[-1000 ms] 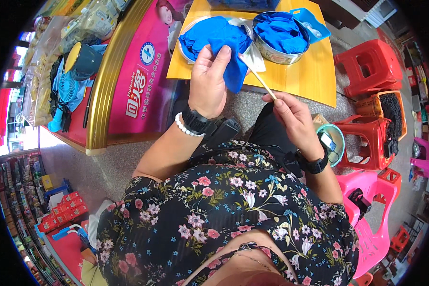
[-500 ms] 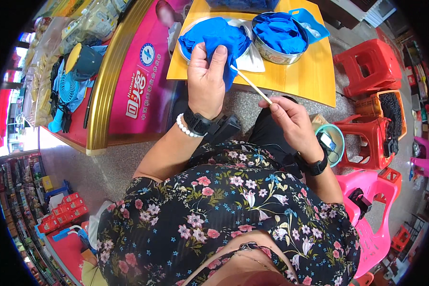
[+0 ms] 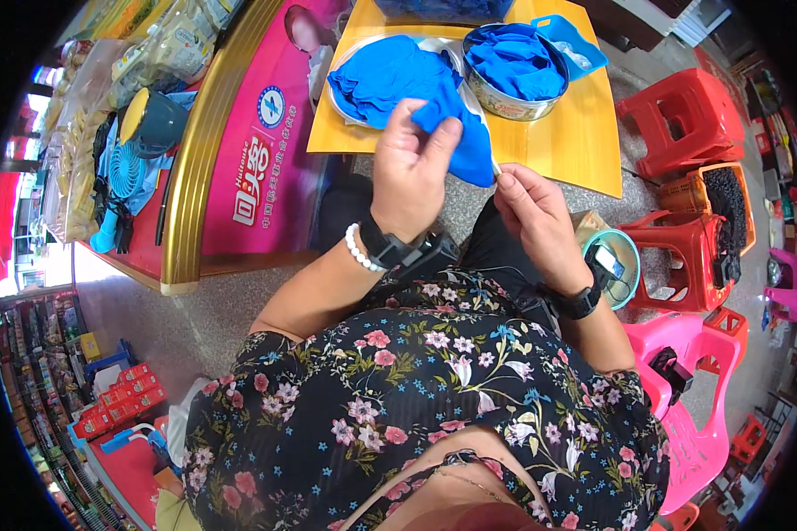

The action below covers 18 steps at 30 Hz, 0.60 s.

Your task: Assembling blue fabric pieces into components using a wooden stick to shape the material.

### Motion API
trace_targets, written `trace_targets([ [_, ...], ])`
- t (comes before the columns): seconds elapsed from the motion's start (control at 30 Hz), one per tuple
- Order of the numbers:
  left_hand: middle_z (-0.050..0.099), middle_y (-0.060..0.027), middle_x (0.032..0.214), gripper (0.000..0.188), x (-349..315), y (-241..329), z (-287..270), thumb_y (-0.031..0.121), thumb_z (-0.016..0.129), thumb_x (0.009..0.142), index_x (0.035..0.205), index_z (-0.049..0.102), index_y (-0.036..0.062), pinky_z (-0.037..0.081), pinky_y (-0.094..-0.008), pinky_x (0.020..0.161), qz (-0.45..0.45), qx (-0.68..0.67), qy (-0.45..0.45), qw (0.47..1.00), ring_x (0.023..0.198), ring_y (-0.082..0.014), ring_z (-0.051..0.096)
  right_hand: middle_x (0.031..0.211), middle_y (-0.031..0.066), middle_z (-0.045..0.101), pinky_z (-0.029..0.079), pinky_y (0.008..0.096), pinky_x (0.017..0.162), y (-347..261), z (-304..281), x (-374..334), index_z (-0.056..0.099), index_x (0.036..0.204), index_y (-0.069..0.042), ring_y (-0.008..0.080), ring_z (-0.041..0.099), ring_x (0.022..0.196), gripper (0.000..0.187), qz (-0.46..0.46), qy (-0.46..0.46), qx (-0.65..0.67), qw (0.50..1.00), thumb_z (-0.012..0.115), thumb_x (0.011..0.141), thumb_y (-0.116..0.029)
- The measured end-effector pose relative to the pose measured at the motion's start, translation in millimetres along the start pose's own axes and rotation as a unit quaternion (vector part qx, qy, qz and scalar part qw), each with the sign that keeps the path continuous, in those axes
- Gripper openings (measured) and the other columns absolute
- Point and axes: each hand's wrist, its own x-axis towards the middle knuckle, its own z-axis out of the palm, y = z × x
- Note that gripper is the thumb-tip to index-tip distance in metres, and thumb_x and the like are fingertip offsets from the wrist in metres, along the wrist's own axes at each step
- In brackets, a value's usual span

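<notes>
My left hand (image 3: 413, 173) pinches a piece of blue cloth (image 3: 462, 142) that hangs down from a pile of blue pieces (image 3: 390, 75) on a white plate at the near edge of a yellow table (image 3: 584, 142). My right hand (image 3: 531, 217) is closed on a thin wooden stick (image 3: 496, 168), whose tip sits at the lower edge of the hanging cloth. Most of the stick is hidden by cloth and fingers. Behind, a round metal bowl (image 3: 515, 93) holds more blue pieces.
A pink and gold counter (image 3: 239, 168) with a small fan and packets stands to the left. Red plastic stools (image 3: 682, 119) and an orange basket stand to the right, a pink plastic chair (image 3: 695, 372) beside my right arm, a teal bowl (image 3: 620, 265) near my wrist.
My right hand has moved up toward the cloth, so the stick, plainly seen before, is now mostly hidden behind it. My left hand has shifted its pinch on the cloth.
</notes>
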Motion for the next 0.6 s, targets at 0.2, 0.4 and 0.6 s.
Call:
trace_targets([
  [0.2, 0.057, 0.0029, 0.088, 0.012, 0, 8, 1, 0.010, 0.058, 0.090, 0.100, 0.054, 0.0046, 0.045, -0.0202, 0.070, 0.003, 0.028, -0.057, 0.998, 0.079, -0.0037, 0.053, 0.070, -0.0063, 0.044, 0.031, 0.0175, 0.053, 6, -1, -1, 0.059, 0.100, 0.001, 0.0020, 0.037, 0.060, 0.022, 0.002, 0.037, 0.067, 0.997, 0.050, 0.095, -0.019],
  [0.4, 0.058, 0.0025, 0.089, 0.018, 13, 20, -9, 0.011, 0.061, 0.089, 0.104, 0.059, 0.0013, 0.040, -0.0166, 0.064, -0.024, -0.025, -0.011, 0.999, 0.074, -0.0026, 0.050, 0.071, -0.0045, 0.048, 0.033, 0.0186, 0.056, 7, -7, -3, 0.059, 0.102, 0.002, 0.0036, 0.039, 0.064, 0.024, -0.049, 0.016, -0.068, 0.996, 0.049, 0.095, -0.019],
  [0.6, 0.057, 0.0046, 0.075, 0.010, 11, 15, -9, 0.010, 0.065, 0.086, 0.089, 0.064, 0.0013, 0.039, -0.0169, 0.060, 0.039, 0.087, 0.038, 0.995, 0.070, -0.0015, 0.048, 0.072, -0.0036, 0.049, 0.035, 0.0192, 0.057, 9, -4, -5, 0.059, 0.102, 0.002, 0.0045, 0.041, 0.064, 0.025, -0.062, 0.016, -0.069, 0.996, 0.049, 0.095, -0.019],
])
